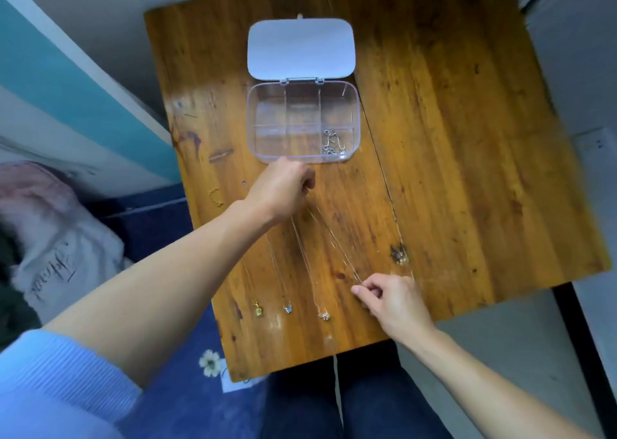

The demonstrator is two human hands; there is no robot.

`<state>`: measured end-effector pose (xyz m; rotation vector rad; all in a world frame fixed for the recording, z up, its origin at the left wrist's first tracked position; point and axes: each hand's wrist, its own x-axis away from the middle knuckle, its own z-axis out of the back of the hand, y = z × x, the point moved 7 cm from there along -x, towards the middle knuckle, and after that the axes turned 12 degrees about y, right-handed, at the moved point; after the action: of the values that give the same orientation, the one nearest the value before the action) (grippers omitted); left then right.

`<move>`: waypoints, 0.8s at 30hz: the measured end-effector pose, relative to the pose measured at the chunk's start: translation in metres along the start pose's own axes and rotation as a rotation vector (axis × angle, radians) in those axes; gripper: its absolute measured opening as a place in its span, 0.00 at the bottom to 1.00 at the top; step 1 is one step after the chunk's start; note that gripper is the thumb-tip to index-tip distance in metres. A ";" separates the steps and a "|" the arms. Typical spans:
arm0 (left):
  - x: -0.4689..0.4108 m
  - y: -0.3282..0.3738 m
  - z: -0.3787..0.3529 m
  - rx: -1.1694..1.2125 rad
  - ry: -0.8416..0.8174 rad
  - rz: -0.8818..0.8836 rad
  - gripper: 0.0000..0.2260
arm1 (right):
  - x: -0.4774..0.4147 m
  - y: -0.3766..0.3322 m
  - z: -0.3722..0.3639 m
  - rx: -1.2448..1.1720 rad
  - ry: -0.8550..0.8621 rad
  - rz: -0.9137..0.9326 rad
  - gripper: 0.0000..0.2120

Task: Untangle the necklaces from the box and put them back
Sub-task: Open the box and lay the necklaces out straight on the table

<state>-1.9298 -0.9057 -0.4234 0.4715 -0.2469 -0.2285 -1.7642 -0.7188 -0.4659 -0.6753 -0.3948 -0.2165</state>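
We look down on a wooden table (450, 138) with both bare forearms reaching over it.

Nearest us, the right hand (395, 300) sits by the near edge of the table, thumb and forefinger pinched together on the lower end of a fine chain (334, 241). That chain runs up and left across the wood to the left hand (283, 188). The left hand is closed in a loose fist on the chain's upper end, just short of the box's near wall. The chain looks stretched between the two hands.

Left of the right hand, three necklaces lie laid out side by side on the table, pendants toward us: a gold pendant (257, 309), a blue pendant (287, 308) and a pale cluster pendant (324, 315). Their thin chains run up toward the left hand; we cannot tell whether they touch it.

A short gold chain piece (215, 196) lies apart, left of the left wrist.

Farther off stands the clear plastic box (302, 97), divided into compartments, lid (300, 49) hinged open and lying flat behind it. A silver tangle (332, 144) rests in the near right compartment.
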 end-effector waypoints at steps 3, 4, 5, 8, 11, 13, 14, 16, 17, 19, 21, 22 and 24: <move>-0.002 0.007 -0.015 -0.043 -0.031 -0.060 0.10 | 0.010 -0.001 -0.009 0.084 -0.020 -0.004 0.16; -0.002 0.008 -0.019 -0.061 -0.040 -0.076 0.09 | 0.011 -0.002 -0.011 0.111 -0.028 -0.004 0.17; -0.003 0.009 -0.021 -0.077 -0.043 -0.086 0.08 | 0.012 -0.004 -0.013 0.136 -0.038 -0.003 0.17; -0.005 0.009 -0.023 -0.102 -0.030 -0.087 0.07 | 0.010 -0.009 -0.018 0.219 -0.069 0.007 0.19; -0.004 0.008 -0.016 -0.128 0.007 -0.081 0.06 | 0.010 -0.011 -0.020 0.323 -0.099 0.010 0.21; 0.000 0.005 -0.002 -0.117 0.095 -0.095 0.06 | 0.009 -0.013 -0.014 0.393 -0.118 0.016 0.22; 0.002 0.002 0.008 -0.107 0.162 -0.098 0.06 | 0.006 -0.017 -0.007 0.418 -0.119 0.028 0.22; 0.006 -0.009 0.030 -0.107 0.311 -0.077 0.06 | -0.011 -0.032 0.015 0.389 -0.073 0.059 0.19; 0.006 -0.017 0.039 -0.127 0.362 -0.056 0.07 | -0.026 -0.044 0.031 0.332 -0.014 0.074 0.16; 0.005 -0.032 0.045 -0.204 0.365 -0.014 0.10 | -0.065 -0.077 0.066 0.179 0.162 0.127 0.09; 0.003 -0.042 0.041 -0.260 0.324 0.015 0.12 | -0.108 -0.117 0.094 0.088 0.306 0.212 0.05; 0.003 -0.043 0.039 -0.253 0.324 0.025 0.13 | -0.129 -0.135 0.100 0.101 0.330 0.244 0.05; 0.003 -0.042 0.036 -0.210 0.345 0.058 0.14 | -0.168 -0.161 0.095 0.241 0.287 0.270 0.05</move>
<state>-1.9436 -0.9584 -0.4119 0.2881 0.1007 -0.1119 -1.9949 -0.7691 -0.3790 -0.4452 -0.0499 -0.0063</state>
